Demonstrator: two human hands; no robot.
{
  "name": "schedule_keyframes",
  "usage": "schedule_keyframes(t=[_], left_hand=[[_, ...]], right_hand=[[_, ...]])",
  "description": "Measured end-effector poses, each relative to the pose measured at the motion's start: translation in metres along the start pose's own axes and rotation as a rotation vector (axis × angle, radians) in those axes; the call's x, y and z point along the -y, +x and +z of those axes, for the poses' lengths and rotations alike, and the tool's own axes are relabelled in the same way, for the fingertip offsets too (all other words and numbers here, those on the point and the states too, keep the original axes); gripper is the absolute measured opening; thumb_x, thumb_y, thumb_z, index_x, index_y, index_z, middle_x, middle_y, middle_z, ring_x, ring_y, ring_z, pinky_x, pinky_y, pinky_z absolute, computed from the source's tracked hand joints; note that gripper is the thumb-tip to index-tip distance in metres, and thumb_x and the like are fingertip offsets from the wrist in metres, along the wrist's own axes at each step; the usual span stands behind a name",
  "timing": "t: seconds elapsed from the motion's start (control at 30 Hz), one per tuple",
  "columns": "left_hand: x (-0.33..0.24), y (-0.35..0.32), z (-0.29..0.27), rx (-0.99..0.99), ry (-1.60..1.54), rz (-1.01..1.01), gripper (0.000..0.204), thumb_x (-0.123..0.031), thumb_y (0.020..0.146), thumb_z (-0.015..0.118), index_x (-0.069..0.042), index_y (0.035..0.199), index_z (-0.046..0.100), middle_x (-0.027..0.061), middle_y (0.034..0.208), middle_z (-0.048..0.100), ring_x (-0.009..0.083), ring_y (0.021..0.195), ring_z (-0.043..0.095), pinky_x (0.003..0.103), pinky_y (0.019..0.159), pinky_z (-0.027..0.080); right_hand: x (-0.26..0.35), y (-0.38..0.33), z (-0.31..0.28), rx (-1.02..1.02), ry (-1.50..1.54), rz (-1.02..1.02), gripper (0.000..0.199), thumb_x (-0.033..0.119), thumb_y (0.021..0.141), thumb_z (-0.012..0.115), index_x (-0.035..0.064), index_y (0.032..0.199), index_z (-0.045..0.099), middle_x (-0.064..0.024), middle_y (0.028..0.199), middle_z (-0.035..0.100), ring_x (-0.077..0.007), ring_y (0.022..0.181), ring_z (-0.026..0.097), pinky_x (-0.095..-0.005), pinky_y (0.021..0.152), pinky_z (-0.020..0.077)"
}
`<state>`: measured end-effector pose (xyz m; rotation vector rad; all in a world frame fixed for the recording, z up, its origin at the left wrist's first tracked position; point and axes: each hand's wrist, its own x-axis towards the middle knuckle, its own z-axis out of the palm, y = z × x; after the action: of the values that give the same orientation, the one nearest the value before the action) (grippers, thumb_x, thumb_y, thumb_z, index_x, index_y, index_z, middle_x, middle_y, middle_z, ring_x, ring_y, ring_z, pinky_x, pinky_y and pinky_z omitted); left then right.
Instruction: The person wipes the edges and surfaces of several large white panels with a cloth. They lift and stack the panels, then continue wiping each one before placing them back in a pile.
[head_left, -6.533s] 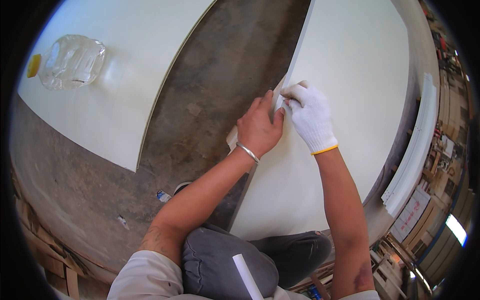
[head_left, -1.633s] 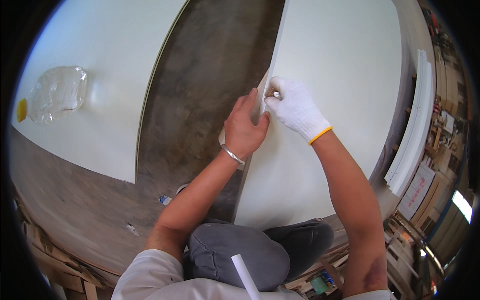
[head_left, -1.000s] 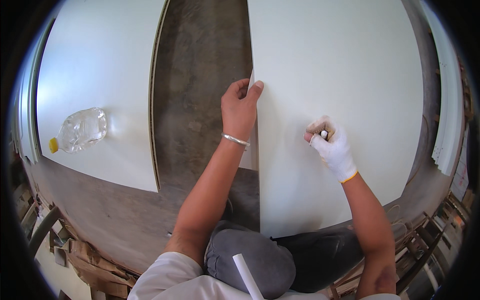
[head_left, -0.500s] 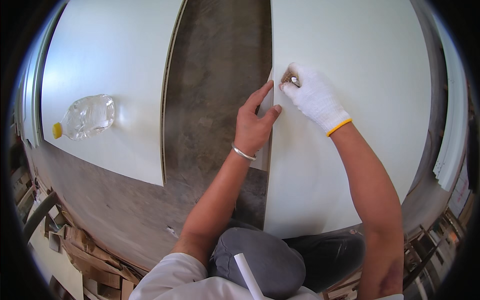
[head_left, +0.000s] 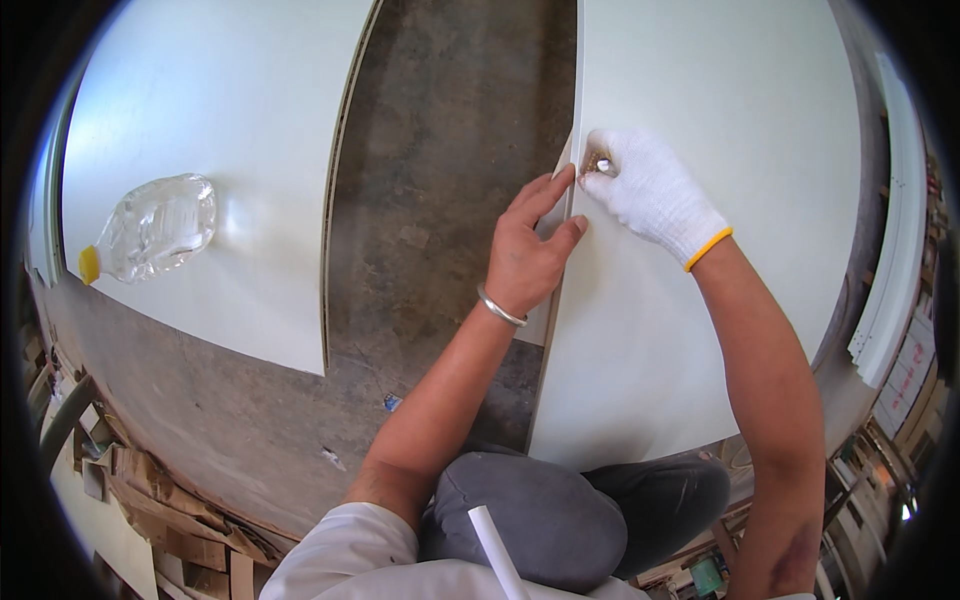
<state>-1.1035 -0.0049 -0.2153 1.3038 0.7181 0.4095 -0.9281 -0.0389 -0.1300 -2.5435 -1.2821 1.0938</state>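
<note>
My left hand, bare with a silver bangle at the wrist, reaches to the long left edge of a white panel. Its fingers are stretched out, and the index fingertip and thumb touch that edge a short way apart. My right hand wears a white knit glove with a yellow cuff. It is closed just right of the edge, over the panel's face. A small white-tipped, brownish thing shows between its curled fingers; its kind I cannot make out. Below the edge, a pale strip of board shows beside my left wrist.
Another white panel lies to the left, bearing a clear plastic bottle with a yellow cap, on its side. Dark floor shows between the panels. Cardboard scraps are at lower left, long white strips at far right.
The right panel and both hands sit further right in the picture, while the bottle appears further left. My gloved hand is slightly closer to the panel's edge; my left fingers remain at it.
</note>
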Motion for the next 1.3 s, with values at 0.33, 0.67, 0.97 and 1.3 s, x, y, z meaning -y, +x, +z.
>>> schedule_keyframes(t=[0.33,0.67,0.97,1.3], left_hand=[[-0.002,0.002,-0.002,0.020,-0.017,-0.022,0.058,-0.010,0.086,0.075,-0.005,0.143,0.061,0.0260,0.144,0.058,0.0353,0.138,0.053,0.039,0.114,0.041],[0.001,0.000,0.001,-0.007,0.011,-0.008,0.056,-0.003,0.086,0.074,-0.001,0.140,0.062,0.0176,0.143,0.061,0.0265,0.133,0.057,0.035,0.113,0.042],[0.001,-0.002,-0.001,-0.009,-0.013,-0.020,0.052,-0.001,0.089,0.073,0.004,0.139,0.059,0.0137,0.135,0.064,0.0205,0.124,0.061,0.033,0.109,0.046],[0.011,0.009,-0.010,0.142,0.050,0.182,0.067,0.007,0.095,0.059,0.003,0.157,0.035,0.0153,0.154,0.047,0.0255,0.137,0.050,0.037,0.115,0.040]], right_hand=[[0.012,-0.014,-0.003,0.040,0.189,0.132,0.021,0.019,0.095,0.060,0.0029,0.105,0.068,-0.0182,0.092,0.071,-0.0314,0.083,0.069,-0.0446,0.076,0.0550],[0.010,-0.009,0.003,-0.089,0.079,0.044,0.022,0.021,0.095,0.061,0.0019,0.104,0.067,-0.0200,0.094,0.071,-0.0361,0.082,0.068,-0.0449,0.078,0.0543],[-0.047,-0.074,0.041,-0.288,0.951,0.166,0.014,0.017,0.091,0.070,0.0033,0.092,0.066,-0.0007,0.078,0.063,-0.0079,0.068,0.052,-0.0279,0.059,0.0438],[-0.097,-0.374,0.085,-0.302,1.364,0.577,0.023,0.014,0.092,0.061,0.0021,0.112,0.066,-0.0026,0.090,0.064,-0.0099,0.071,0.058,-0.0291,0.063,0.0514]])
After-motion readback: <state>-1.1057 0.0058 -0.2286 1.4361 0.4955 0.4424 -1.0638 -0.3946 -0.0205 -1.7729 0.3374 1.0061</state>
